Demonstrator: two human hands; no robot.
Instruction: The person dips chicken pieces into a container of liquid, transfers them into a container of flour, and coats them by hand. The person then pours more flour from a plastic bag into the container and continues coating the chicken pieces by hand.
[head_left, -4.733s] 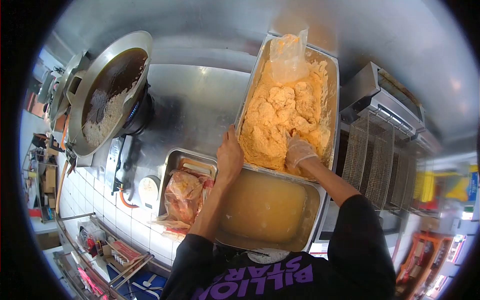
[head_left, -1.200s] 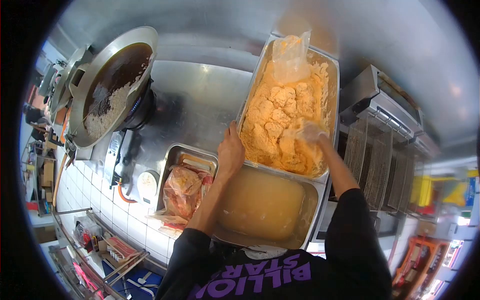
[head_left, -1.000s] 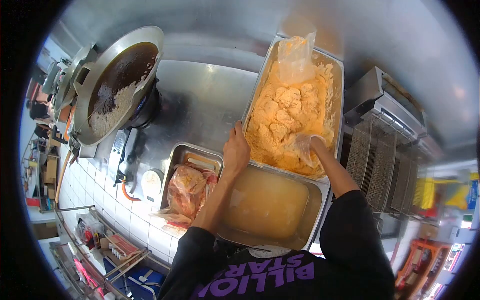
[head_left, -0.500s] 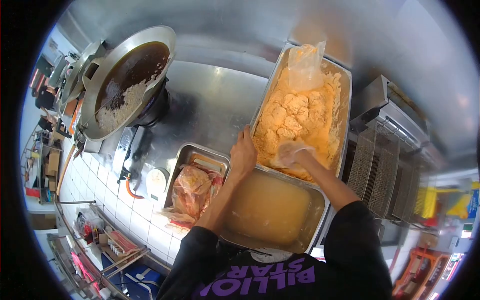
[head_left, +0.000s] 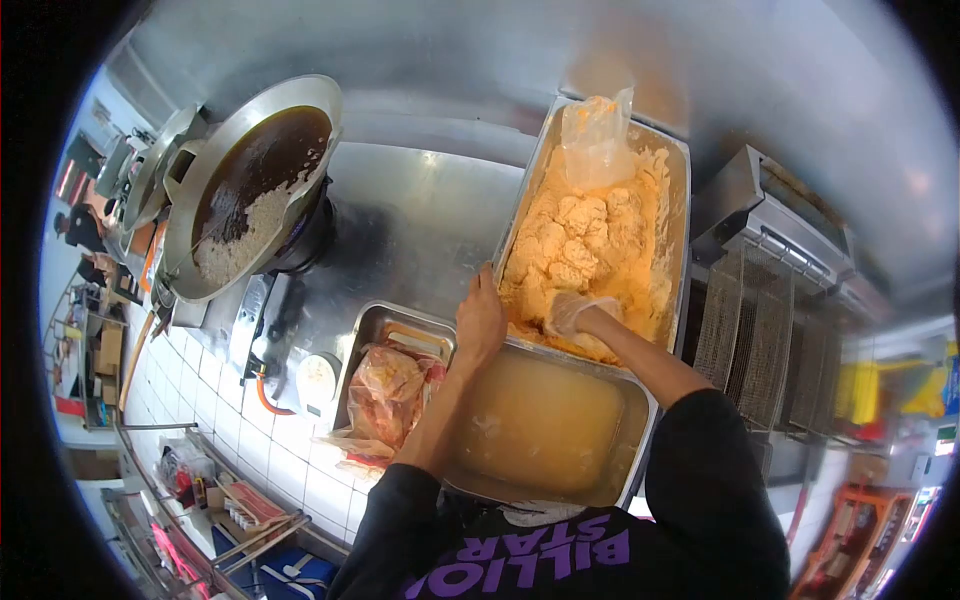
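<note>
My left hand [head_left: 482, 325] grips the near-left rim of a deep metal tray [head_left: 686, 215], fingers over its edge. Orange breading flour [head_left: 645, 305] fills this tray, with several lumpy coated pieces [head_left: 580, 222] in the middle. In a clear plastic glove, my right hand [head_left: 578, 314] is sunk into the flour near the front; its fingers are buried and hidden. A clear bag [head_left: 596, 148] dusted with flour stands at the tray's far end. Directly below the flour tray is a second pan holding cloudy yellowish liquid [head_left: 540, 420].
Bagged raw meat [head_left: 385, 385] lies in a small metal pan [head_left: 408, 316] beside my left forearm. A wok [head_left: 325, 92] of dark oil with pale floating bits stands far left. A round white scale [head_left: 318, 378] sits near the counter edge. Wire baskets [head_left: 745, 330] hang at right.
My right hand has pushed deeper into the flour, and its fingers have gone from sight. My left hand stays on the tray rim. The whole view has shifted slightly.
</note>
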